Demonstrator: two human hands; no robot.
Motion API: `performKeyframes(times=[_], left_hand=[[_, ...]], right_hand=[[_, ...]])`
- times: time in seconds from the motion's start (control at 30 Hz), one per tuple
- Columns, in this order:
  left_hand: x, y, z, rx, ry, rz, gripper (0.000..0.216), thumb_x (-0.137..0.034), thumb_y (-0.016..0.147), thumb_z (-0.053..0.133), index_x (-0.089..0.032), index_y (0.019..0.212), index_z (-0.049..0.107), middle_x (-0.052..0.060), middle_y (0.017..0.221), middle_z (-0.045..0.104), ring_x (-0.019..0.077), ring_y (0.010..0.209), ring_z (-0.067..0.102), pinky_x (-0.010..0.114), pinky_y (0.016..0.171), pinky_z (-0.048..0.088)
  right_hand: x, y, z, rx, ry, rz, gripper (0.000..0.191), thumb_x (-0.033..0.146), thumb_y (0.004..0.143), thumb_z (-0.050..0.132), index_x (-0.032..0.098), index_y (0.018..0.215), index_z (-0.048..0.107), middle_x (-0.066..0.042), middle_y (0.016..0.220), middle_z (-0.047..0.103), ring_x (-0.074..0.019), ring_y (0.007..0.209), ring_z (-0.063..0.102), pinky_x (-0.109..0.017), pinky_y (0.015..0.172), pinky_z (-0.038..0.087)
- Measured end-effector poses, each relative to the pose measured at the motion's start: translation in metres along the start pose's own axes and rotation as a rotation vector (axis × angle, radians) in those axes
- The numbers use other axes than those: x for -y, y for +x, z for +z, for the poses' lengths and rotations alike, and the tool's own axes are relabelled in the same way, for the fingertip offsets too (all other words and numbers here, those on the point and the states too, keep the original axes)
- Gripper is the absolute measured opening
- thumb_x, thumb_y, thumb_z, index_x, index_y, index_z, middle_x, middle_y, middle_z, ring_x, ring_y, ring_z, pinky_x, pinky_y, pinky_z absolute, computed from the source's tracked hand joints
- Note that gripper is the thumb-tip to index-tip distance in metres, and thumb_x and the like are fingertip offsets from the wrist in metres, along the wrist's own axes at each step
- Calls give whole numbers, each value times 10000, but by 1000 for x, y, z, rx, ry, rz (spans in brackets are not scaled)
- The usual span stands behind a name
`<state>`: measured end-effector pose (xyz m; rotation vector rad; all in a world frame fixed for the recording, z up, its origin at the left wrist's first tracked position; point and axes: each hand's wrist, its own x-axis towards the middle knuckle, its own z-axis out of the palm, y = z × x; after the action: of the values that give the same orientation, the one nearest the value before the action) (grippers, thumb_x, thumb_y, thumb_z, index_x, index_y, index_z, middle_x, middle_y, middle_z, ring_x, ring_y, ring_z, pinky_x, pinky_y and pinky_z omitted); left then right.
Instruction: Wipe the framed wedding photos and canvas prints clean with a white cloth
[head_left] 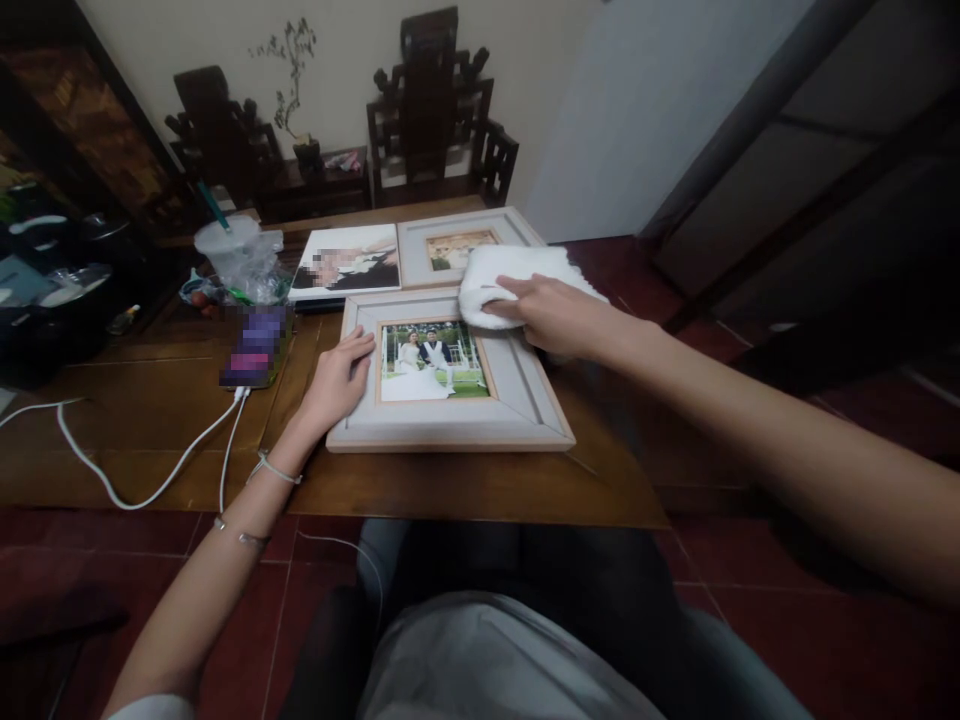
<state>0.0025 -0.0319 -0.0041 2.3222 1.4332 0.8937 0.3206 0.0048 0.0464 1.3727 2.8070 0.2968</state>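
Head view: right hand at 1 o'clock of the frame, fingers curled tight on a white cloth. The cloth is soft, folded and lumpy, and is pressed on the frame's top-right corner. Left hand at 9 o'clock, fingers flat and together on the left border, not gripping. Frame lies flat on the wooden table, long axis 9-to-3, with pale matte moulding and a glossy photo centre. At 12, a second frame and a print; phone at 10.
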Motion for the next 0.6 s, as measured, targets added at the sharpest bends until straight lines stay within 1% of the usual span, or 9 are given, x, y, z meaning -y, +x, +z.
performKeyframes(times=[0.07,0.1,0.17,0.23,0.33,0.43,0.53,0.6], left_hand=[[-1,0,1,0,6,-10,379,-123,917,498,-137,1218,728,102,1379,672,276,1416,517,511,1227,379],[-1,0,1,-3,9,-15,381,-121,915,496,-141,1217,728,97,1376,676,270,1414,520,504,1229,379],[-1,1,2,-10,8,-22,387,-113,910,495,-149,1217,729,91,1361,689,259,1409,527,486,1230,382],[-1,1,2,-15,-5,-27,391,-105,904,498,-141,1219,726,100,1349,697,262,1407,530,479,1230,381],[0,2,3,-13,-12,-26,390,-114,903,497,-132,1219,726,114,1349,696,276,1408,528,488,1229,380],[0,1,3,-15,-4,-19,391,-118,905,495,-140,1216,731,114,1344,699,284,1409,526,499,1227,383],[-1,1,3,-14,10,-14,393,-110,906,490,-131,1218,729,117,1344,697,284,1406,530,506,1223,391],[-1,0,2,-11,14,-7,393,-108,909,487,-139,1216,729,107,1348,695,278,1405,532,507,1220,396]], right_hand=[[0,1,6,-30,-7,-57,642,-45,740,413,133,1298,676,-200,1316,666,-348,1239,600,-506,941,493],[3,-4,8,-26,1,-92,633,-51,743,408,124,1288,678,-205,1316,665,-351,1306,554,-512,952,488],[12,-21,7,-10,34,-148,625,-53,743,413,127,1277,682,-202,1364,642,-344,1379,495,-519,975,482],[24,-45,2,14,83,-184,621,-43,727,446,139,1268,692,-194,1417,611,-337,1393,488,-524,1008,479],[43,-85,-11,46,134,-206,670,-28,679,492,177,1282,701,-183,1443,596,-339,1381,512,-538,1039,486],[56,-112,-25,105,171,-218,737,-16,650,505,276,1295,707,-145,1419,622,-337,1303,590,-525,989,541],[62,-119,-33,164,227,-191,741,-7,643,512,344,1259,726,-101,1359,672,-342,1200,660,-491,920,584],[61,-111,-33,177,255,-144,742,-7,655,505,326,1284,715,-107,1384,656,-351,1143,688,-485,901,589]])
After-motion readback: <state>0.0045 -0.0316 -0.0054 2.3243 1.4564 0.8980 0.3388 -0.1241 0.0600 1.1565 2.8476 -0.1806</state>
